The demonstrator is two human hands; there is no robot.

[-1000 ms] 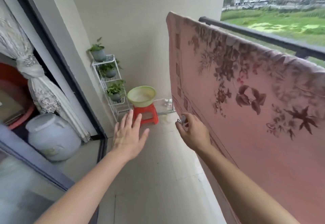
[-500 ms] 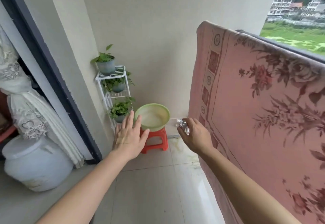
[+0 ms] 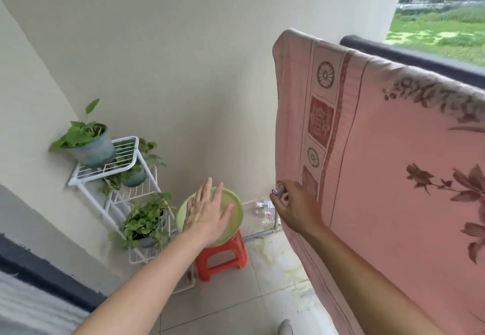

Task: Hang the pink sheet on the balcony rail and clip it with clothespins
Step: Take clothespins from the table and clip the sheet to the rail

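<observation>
The sheet (image 3: 380, 177) looks soft and light over the rail (image 3: 409, 55), best pinched at its top fold; the right hand (image 3: 294, 208) holds a metal clip (image 3: 278, 192), the left hand (image 3: 207, 211) is spread, empty.

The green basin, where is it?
In the head view the green basin sits on the orange stool low in the middle, by the wall, right of the plant rack, partly behind the open left hand.
</observation>
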